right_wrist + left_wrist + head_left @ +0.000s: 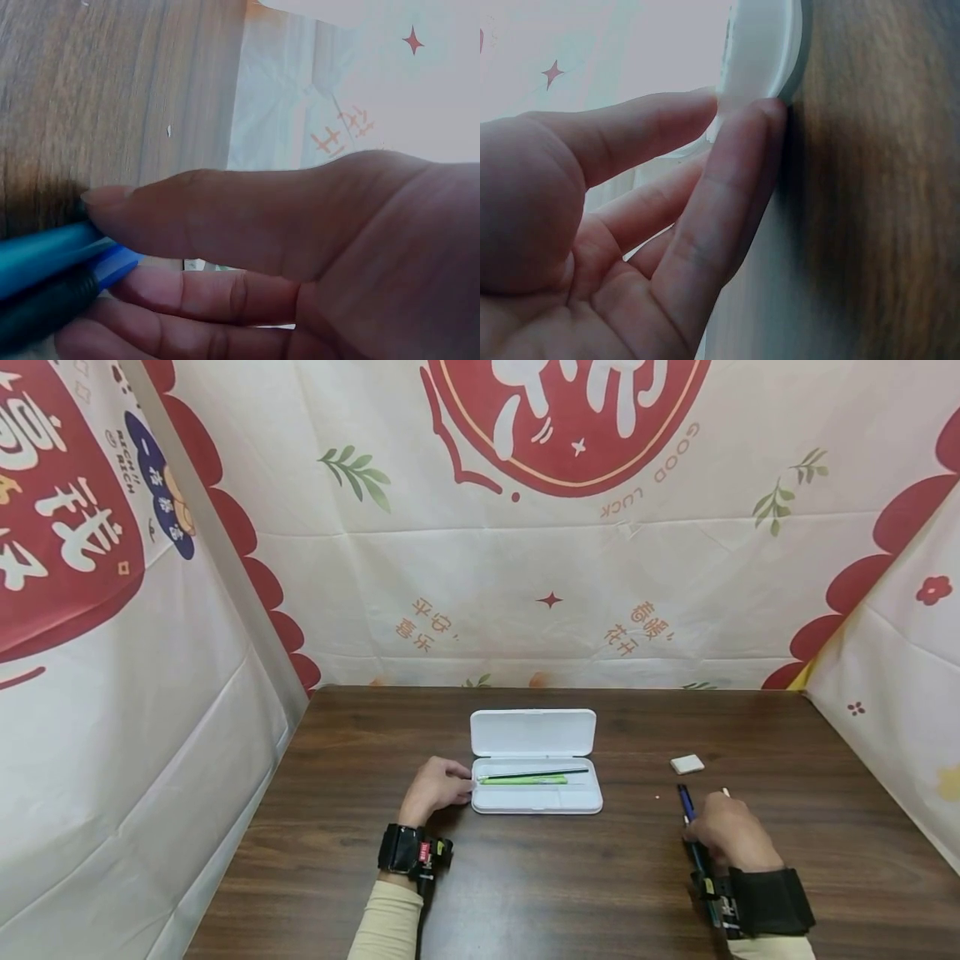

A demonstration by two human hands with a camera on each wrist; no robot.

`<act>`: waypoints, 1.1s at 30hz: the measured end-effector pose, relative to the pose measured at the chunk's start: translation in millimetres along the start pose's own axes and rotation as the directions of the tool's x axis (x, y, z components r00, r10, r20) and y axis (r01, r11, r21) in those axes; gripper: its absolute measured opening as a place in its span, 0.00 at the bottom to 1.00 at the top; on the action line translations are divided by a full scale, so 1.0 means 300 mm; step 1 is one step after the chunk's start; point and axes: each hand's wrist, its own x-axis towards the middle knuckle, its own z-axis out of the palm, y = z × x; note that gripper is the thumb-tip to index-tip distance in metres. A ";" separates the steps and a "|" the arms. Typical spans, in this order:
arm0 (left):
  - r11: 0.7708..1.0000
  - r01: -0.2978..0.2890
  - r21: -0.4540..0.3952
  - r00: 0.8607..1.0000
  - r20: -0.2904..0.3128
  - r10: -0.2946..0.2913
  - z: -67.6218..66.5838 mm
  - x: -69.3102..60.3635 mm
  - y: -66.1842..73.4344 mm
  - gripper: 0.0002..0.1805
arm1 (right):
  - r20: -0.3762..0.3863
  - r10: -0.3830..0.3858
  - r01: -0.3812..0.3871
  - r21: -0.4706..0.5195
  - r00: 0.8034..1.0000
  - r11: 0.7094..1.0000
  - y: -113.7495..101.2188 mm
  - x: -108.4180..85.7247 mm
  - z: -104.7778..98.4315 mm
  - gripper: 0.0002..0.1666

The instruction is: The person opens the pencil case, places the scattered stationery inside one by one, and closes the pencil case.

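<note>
A white pencil case [537,808] lies with its lid raised on the table, a green pencil [523,781] and a dark pencil [551,772] inside. My left hand [438,787] holds the case's left edge; in the left wrist view, thumb and fingers [731,161] meet at its corner. Farther right, my right hand [729,828] is over a small group of pens. There, the thumb [180,210] and fingers pinch around a blue pen with a dark grip [49,307], with a teal pen [45,259] alongside. My right hand partly hides the pens.
A white eraser [687,764] lies beyond the pens. The tip of a thin white item [725,792] shows past my right hand. The brown table [360,735] ends at a printed cloth [487,560] behind, with more cloth at both sides.
</note>
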 end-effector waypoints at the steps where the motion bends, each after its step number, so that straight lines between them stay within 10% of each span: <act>1: 1.000 0.002 -0.007 1.000 0.000 -0.002 -0.001 0.001 0.001 0.13 | 0.000 -0.004 0.004 0.000 1.000 1.000 0.001 -0.001 0.000 0.12; 33: 0.998 -0.012 -0.056 1.000 0.010 0.013 0.002 -0.001 0.005 0.13 | -0.086 -0.120 0.117 -0.035 0.989 0.992 0.004 -0.037 -0.024 0.06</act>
